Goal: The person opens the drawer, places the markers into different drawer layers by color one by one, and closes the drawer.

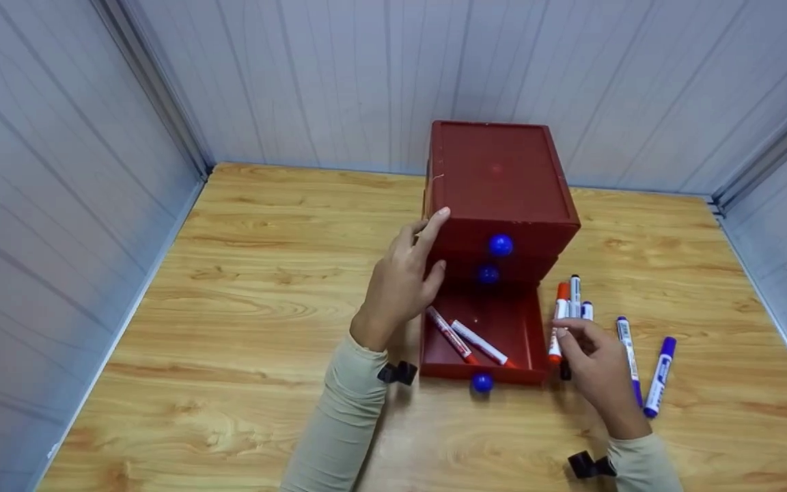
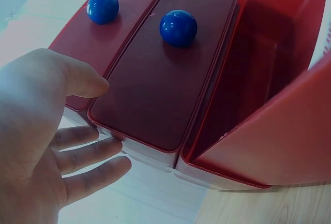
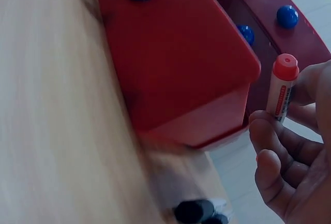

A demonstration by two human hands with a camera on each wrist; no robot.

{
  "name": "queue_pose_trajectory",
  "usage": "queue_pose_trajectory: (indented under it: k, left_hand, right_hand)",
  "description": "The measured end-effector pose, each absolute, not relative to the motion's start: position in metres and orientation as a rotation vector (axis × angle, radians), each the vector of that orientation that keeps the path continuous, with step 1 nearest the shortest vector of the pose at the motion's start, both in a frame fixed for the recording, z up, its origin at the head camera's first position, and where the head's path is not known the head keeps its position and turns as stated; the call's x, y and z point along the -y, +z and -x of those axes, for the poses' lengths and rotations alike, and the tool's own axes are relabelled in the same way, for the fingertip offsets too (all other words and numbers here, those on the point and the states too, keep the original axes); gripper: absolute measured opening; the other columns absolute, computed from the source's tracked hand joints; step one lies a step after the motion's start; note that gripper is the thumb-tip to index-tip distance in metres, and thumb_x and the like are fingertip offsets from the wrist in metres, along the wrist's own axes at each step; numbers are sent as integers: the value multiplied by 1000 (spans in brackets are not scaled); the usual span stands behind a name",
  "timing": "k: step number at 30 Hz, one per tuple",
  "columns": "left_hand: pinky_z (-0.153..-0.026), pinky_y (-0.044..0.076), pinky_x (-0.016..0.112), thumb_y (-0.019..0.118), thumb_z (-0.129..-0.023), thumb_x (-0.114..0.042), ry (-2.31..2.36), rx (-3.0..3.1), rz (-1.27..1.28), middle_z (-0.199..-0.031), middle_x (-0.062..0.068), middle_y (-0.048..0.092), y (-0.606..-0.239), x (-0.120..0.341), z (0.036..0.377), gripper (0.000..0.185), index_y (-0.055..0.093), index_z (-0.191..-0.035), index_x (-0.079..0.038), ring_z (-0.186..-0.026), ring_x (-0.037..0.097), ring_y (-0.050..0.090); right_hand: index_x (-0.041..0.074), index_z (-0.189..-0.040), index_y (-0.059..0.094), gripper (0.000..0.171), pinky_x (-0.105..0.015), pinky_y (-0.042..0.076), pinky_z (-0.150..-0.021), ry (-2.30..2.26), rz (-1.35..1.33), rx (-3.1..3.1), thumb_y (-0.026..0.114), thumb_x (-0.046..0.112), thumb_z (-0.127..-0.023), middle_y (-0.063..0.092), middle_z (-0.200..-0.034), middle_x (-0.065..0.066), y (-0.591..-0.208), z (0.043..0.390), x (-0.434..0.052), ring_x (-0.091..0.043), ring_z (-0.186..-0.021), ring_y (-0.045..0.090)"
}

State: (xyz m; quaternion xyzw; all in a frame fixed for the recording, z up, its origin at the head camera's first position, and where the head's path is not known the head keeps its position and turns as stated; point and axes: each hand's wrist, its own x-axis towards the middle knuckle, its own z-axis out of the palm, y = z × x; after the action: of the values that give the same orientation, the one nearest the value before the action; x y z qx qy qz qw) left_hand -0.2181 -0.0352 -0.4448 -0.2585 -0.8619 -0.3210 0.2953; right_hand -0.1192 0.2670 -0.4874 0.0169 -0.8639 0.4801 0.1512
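A dark red drawer cabinet point(image 1: 503, 171) with blue ball knobs stands on the table, its bottom drawer point(image 1: 445, 371) pulled out. Two red-capped markers, one with a red barrel point(image 1: 449, 335) and one white point(image 1: 481, 343), lie in that drawer. My left hand point(image 1: 397, 280) is at the cabinet's left front edge, its fingers extended; the left wrist view shows the thumb near a closed drawer front point(image 2: 150, 84). Just right of the open drawer, my right hand point(image 1: 595, 362) pinches a red marker point(image 3: 282, 87), holding it upright in the right wrist view.
Right of the drawer lie several more markers, among them a black-capped one point(image 1: 575, 294) and two blue ones, one point(image 1: 628, 348) nearer the hand and another point(image 1: 660, 376) farther right. Pale panel walls point(image 1: 339, 82) enclose the wooden table point(image 1: 264, 273) behind and at both sides.
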Motion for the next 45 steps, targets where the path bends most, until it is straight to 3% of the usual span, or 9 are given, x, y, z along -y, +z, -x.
queue_pose_trajectory:
  k: [3,10,20,29,37,45]
  left_hand:
    - [-65,55,38,65,-90,-14,-852,2295,686,-129,15,56,-445,35,217,77,30,-157,-27,-99,26,61]
    - [-66,56,39,66,-89,-13,-846,2286,680,-129,15,56,-445,35,218,78,30,-157,-27,-97,27,61]
    - [-69,56,40,66,-90,-13,-858,2301,689,-130,14,56,-445,35,217,78,29,-157,-28,-99,27,61]
    - [-68,56,39,65,-91,-14,-858,2313,691,-130,15,56,-445,36,217,78,28,-158,-28,-101,26,61]
    - [-69,57,39,66,-90,-14,-850,2311,687,-129,16,57,-445,36,217,79,28,-158,-27,-99,26,61]
    - [-68,56,40,65,-91,-15,-868,2318,690,-131,16,56,-445,35,217,78,27,-158,-29,-100,27,61]
  right_hand:
    - [9,-106,76,15,-19,48,-64,1405,-88,2475,65,5,-96,70,-89,-4,-483,117,-262,-12,-73,61]
    - [7,-109,73,15,-26,46,-46,1498,-129,2496,63,9,-99,59,-68,-4,-475,114,-252,-21,-50,56]
    - [10,-105,75,16,-23,43,-51,1461,-183,2494,64,1,-96,57,-68,0,-470,110,-241,-13,-58,52]
    - [2,-98,75,18,-17,43,-60,1421,-307,2441,65,-10,-90,65,-79,-4,-443,100,-217,-8,-66,54]
    - [19,-101,76,19,-25,44,-52,1387,-356,2606,67,3,-95,57,-67,8,-466,117,-227,-10,-57,52]
    - [16,-103,76,12,-28,46,-61,1260,-403,2707,67,14,-97,61,-74,11,-467,127,-222,-11,-65,55]
